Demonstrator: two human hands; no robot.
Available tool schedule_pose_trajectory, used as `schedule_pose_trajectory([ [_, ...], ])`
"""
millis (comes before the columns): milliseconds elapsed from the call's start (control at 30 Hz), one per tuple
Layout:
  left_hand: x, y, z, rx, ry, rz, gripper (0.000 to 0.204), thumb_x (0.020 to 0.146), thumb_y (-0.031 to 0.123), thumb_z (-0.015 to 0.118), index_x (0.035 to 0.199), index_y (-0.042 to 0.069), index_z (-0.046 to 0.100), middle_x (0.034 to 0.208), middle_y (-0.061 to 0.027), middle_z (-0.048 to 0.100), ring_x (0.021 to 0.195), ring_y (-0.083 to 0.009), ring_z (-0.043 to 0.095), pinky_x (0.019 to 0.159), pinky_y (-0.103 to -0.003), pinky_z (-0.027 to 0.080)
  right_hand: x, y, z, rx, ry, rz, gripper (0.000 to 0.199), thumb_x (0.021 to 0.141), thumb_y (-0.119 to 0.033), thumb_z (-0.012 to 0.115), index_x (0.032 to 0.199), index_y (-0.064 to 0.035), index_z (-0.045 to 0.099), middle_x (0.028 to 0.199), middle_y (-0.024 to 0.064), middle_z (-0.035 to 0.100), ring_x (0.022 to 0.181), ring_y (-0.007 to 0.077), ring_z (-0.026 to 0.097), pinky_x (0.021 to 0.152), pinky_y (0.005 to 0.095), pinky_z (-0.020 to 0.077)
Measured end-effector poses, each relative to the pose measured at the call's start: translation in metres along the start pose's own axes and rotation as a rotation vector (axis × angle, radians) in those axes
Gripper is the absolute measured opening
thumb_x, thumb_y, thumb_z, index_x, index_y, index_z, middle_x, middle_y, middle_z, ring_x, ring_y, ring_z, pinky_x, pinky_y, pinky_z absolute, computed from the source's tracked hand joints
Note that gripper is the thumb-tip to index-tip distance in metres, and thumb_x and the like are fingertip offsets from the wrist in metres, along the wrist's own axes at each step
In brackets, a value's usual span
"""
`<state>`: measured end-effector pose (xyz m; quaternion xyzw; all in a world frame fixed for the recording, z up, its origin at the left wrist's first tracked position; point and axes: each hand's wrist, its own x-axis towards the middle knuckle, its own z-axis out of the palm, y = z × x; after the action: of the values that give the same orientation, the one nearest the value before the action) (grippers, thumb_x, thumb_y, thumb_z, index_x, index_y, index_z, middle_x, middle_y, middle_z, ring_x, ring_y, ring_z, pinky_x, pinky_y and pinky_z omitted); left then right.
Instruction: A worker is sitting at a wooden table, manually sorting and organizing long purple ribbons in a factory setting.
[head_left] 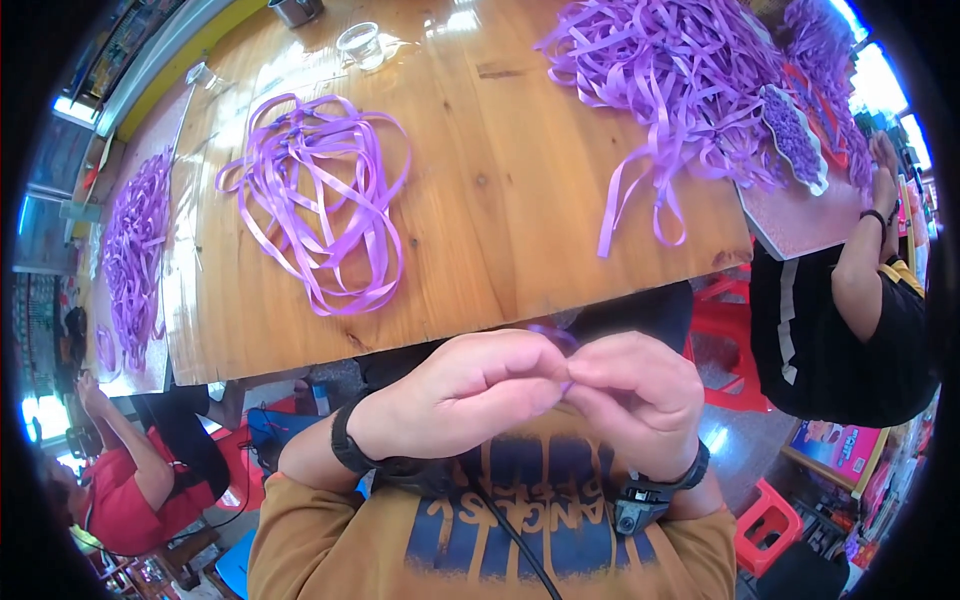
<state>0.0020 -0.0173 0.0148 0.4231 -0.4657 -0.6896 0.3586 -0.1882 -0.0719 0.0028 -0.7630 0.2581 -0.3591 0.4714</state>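
A small piece of purple ribbon [563, 345] shows between the two hands, close in front of the person's chest and just below the near edge of the wooden desk [520, 190]; most of it is hidden by the fingers, so its shape cannot be told. The left hand [465, 390] is curled closed, its fingertips pinching at the ribbon, and the right hand [640, 395] is likewise closed, thumb and fingers pressed against the left hand's fingertips at the same spot. Each wrist carries a dark band, and a black cable runs down from the left wrist over an ochre shirt with dark print. On the desk, to the left, lies a loose coil of purple ribbon [320, 200] in tangled loops, well apart from the hands. At the far right of the desk sits a much larger heap of purple ribbon strips [670, 80], some ends trailing toward the near edge. Beside that heap, a white tray [815, 160] holds a mound of small purple pieces. At the far edge of the desk stands a small clear cup [360, 43]; what it holds cannot be told, and a metal container [296, 10] stands just beyond it, cut off by the frame. To the left, on a lighter surface, lies another pile of purple ribbon [130, 255]. A person in a black shirt [840, 330] sits at the right, and a person in a red shirt [120, 500] at the lower left
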Motion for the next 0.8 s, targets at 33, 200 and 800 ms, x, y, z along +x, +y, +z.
schedule_pose_trajectory([
  [33, 0.000, 0.001, 0.001, -0.005, -0.002, 0.014, 0.010, 0.089, 0.012, 0.052, 0.088, 0.001, 0.053, 0.079, 0.0021, 0.048, 0.068, -0.0044, 0.042, 0.059, -0.020, 0.036, -0.001, 0.000, -0.001, 0.021, 0.000, -0.010, 0.018, 0.069, 0.004, 0.068, 0.086, -0.0001, 0.064, 0.081, 0.0099, 0.063, 0.069, 0.0155, 0.061, 0.058, 0.0224, 0.0478],
  [200, 0.002, -0.002, 0.005, -0.111, -0.028, -0.014, 0.007, 0.085, 0.007, 0.056, 0.090, 0.001, 0.053, 0.077, 0.0035, 0.048, 0.067, -0.0025, 0.041, 0.058, -0.018, 0.035, -0.004, -0.001, -0.004, 0.095, -0.056, 0.016, 0.017, 0.068, 0.005, 0.067, 0.084, -0.0018, 0.064, 0.078, 0.0083, 0.061, 0.063, 0.0122, 0.057, 0.050, 0.0206, 0.0441],
  [800, 0.001, 0.005, -0.004, -0.344, -0.180, -0.281, 0.011, 0.088, 0.015, 0.050, 0.091, 0.004, 0.051, 0.073, 0.0051, 0.045, 0.063, -0.0029, 0.039, 0.056, -0.018, 0.034, 0.005, 0.003, -0.001, 0.137, -0.157, -0.070, 0.017, 0.069, 0.002, 0.064, 0.084, -0.0046, 0.062, 0.071, 0.0061, 0.058, 0.062, 0.0174, 0.054, 0.054, 0.0253, 0.0405],
])
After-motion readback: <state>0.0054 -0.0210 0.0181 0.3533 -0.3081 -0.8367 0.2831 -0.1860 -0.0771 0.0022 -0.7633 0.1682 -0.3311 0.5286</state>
